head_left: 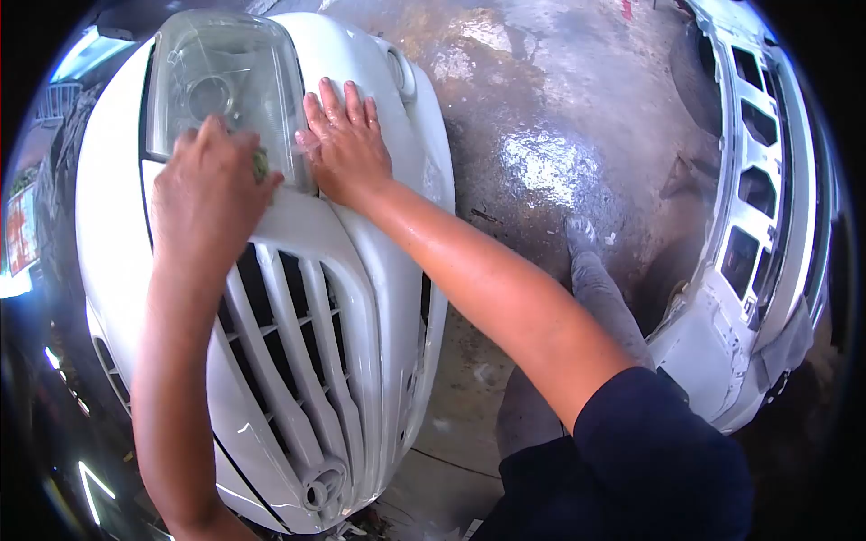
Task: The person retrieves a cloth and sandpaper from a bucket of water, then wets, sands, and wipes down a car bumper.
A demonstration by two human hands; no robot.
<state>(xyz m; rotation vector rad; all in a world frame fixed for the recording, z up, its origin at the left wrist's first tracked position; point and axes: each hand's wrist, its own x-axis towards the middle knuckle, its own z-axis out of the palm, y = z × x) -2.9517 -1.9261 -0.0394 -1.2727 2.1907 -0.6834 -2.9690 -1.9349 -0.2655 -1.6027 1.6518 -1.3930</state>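
Observation:
My left hand (209, 185) is curled over the lower part of the car's headlight (221, 68). Motion blurs its fingers a little. Between them shows a bit of a greenish pad (261, 166), mostly hidden by the hand. The headlight lens looks hazy and wet, with a round lamp behind it. My right hand (347, 144) lies flat with fingers spread on the white body panel (338, 45), just right of the headlight. Its thumb reaches the lens edge. Below both hands is the white grille (289, 334) with dark slots.
A white bumper-like car part (713, 334) with square openings stands on the right. The concrete floor (505, 108) is wet and shiny between it and the car. My leg (595, 288) shows in grey below. A dark tyre-like shape (695, 77) sits near the part.

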